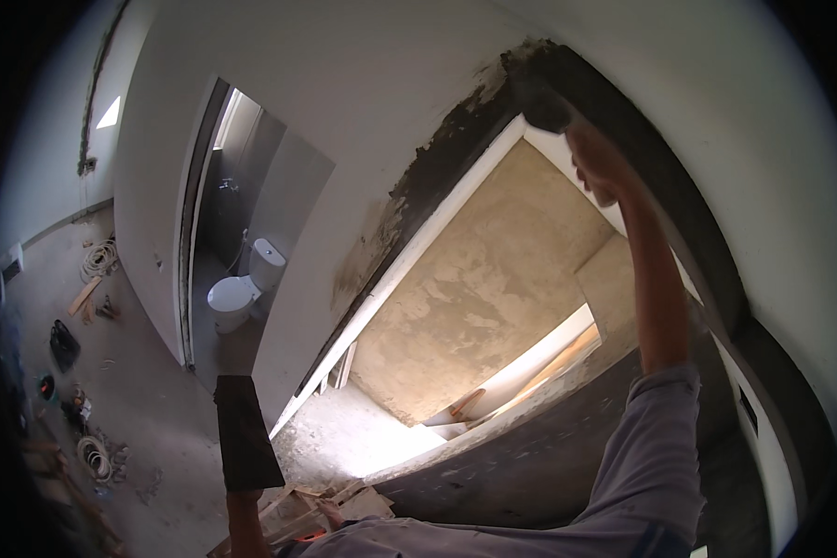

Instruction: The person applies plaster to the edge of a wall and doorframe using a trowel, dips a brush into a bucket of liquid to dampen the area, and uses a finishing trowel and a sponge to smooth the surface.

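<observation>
My right arm, in a grey sleeve, reaches up to the top corner of a door frame. My right hand (597, 166) is closed round the handle of a dark trowel (544, 110), which is blurred. Its blade lies at or close to a band of dark wet plaster (614, 93) around the opening. Low on the left, my left hand (242, 507) holds up a dark, flat plasterer's hawk (245, 435); the board hides most of its fingers. Another dark plaster strip (437, 172) with a ragged edge runs down the left side of the frame.
The white door frame (405, 260) borders a room with a patchy beige wall (493, 270). Left, a doorway shows a white toilet (235, 296). Coiled hoses (95, 458), a black bag (63, 344) and wood scraps lie on the floor. Timber pieces (293, 511) stand below me.
</observation>
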### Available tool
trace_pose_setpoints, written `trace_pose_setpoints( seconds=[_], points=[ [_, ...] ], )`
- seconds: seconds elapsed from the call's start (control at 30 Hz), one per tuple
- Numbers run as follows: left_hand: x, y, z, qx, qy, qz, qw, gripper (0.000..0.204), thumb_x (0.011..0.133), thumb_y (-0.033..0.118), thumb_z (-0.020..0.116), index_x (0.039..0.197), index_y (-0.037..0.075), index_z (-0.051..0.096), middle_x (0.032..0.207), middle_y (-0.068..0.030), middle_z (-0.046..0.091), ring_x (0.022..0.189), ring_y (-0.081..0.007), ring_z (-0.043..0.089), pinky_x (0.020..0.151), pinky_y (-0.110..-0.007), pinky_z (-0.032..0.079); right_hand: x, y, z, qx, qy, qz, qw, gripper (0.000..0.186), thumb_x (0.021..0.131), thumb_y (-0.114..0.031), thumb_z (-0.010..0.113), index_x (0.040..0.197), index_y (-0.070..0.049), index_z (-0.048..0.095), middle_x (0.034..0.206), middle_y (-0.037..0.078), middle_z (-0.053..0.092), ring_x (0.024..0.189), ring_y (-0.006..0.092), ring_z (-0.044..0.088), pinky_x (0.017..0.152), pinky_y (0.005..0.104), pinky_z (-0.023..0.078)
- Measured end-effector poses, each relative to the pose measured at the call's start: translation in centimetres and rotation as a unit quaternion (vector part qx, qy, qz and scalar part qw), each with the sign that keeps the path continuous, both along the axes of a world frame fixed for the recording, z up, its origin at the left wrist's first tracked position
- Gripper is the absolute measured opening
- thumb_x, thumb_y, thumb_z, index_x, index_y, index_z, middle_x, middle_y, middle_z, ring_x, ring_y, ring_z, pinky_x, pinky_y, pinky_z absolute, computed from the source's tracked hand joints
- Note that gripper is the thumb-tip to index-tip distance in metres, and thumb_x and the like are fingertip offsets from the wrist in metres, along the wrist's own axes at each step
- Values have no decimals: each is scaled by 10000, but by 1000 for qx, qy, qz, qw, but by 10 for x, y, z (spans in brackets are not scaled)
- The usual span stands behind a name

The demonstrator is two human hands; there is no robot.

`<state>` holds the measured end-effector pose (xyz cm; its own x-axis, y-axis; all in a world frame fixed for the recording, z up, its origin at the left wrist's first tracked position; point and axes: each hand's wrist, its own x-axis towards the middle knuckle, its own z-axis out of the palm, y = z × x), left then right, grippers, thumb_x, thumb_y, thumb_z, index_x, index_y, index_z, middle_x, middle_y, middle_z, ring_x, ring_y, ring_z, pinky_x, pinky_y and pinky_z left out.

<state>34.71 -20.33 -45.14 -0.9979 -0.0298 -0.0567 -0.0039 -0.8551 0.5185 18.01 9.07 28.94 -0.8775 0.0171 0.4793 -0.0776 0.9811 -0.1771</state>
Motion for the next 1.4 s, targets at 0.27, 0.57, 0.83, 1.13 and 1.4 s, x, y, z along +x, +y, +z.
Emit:
trace_pose_setpoints(
  seconds=[0.27, 0.57, 0.83, 1.13, 1.4],
  points=[
    [7, -6, -4, -16, -5, 32, 999, 374, 991, 217, 470, 1320, 44, 504, 1263, -93, 586, 1146, -225, 574, 1006, -341, 452, -10, 0, -8, 24, -63, -35, 997, 290, 978, -320, 373, 898, -59, 471, 634, 51, 488, 502, 149, 518, 404, 341, 448],
    [115, -47, -53, -152, -74, 231, 958, 376, 990, 221, 469, 1322, 47, 504, 1270, -90, 583, 1156, -225, 569, 1018, -339, 442, -17, -59, -245, -19, -412, 233, 881, 299, 1017, -352, 424, 993, -78, 541, 675, 18, 506, 498, 99, 495, 444, 283, 448],
    [294, -2, -78, -323, -54, 393, 859, 379, 990, 225, 469, 1324, 51, 504, 1276, -88, 581, 1166, -226, 564, 1028, -338, 433, 55, -130, -495, -152, -702, 361, 595, 252, 999, -219, 473, 1184, -59, 531, 614, -31, 446, 461, 59, 444, 396, 232, 390],
    [227, 3, -7, -642, -65, 411, 644, 441, 952, 140, 543, 1372, 38, 456, 1317, -88, 552, 1186, -201, 547, 993, -340, 453, 104, -180, -484, 17, -698, 509, 504, 333, 975, -210, 470, 1249, -38, 551, 706, 11, 533, 524, 81, 506, 474, 251, 453],
    [132, -21, 75, 5, 85, 277, 957, 387, 1001, 206, 505, 1357, 58, 472, 1269, -42, 559, 1084, -134, 567, 913, -285, 502, 43, -65, -422, 45, -317, 596, 736, 388, 854, -135, 645, 1229, -73, 572, 924, 139, 647, 735, 259, 647, 638, 359, 515]
  ],
)
